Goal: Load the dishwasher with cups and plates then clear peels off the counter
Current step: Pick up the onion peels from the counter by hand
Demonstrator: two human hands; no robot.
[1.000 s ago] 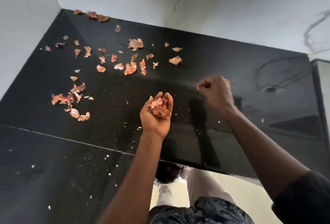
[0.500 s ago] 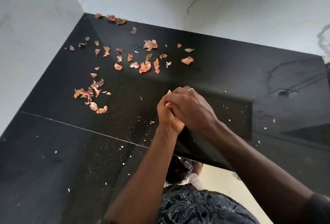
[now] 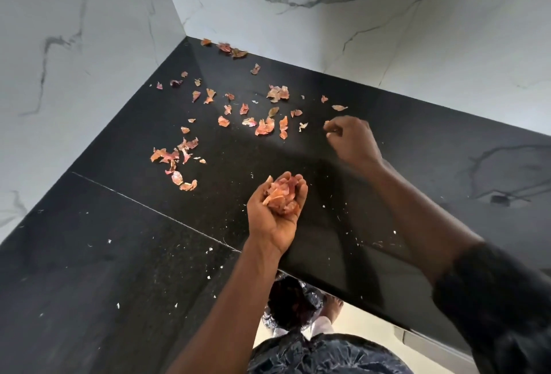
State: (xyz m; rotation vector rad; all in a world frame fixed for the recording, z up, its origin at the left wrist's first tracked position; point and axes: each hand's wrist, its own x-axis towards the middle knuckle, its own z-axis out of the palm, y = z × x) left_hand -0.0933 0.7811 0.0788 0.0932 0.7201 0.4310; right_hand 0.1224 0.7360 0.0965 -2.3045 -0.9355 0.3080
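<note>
Several orange-pink onion peels (image 3: 264, 127) lie scattered over the black counter (image 3: 119, 254), from the back corner down to a cluster (image 3: 176, 159) at the left. My left hand (image 3: 275, 215) is cupped palm up above the counter's front part, holding a heap of peels (image 3: 281, 195). My right hand (image 3: 353, 141) reaches farther back, fingers pinched down at a small peel by its fingertips; a loose peel (image 3: 339, 107) lies just beyond it.
White marble walls (image 3: 328, 16) close the counter on the left and back. A seam (image 3: 149, 209) crosses the counter. Small white crumbs dot the surface. Below the counter's front edge stands a bin lined with a dark bag (image 3: 293, 302).
My right hand left my left hand, where it had pressed peels in, and moved back and right to the scattered peels. The left hand opened into a cup again.
</note>
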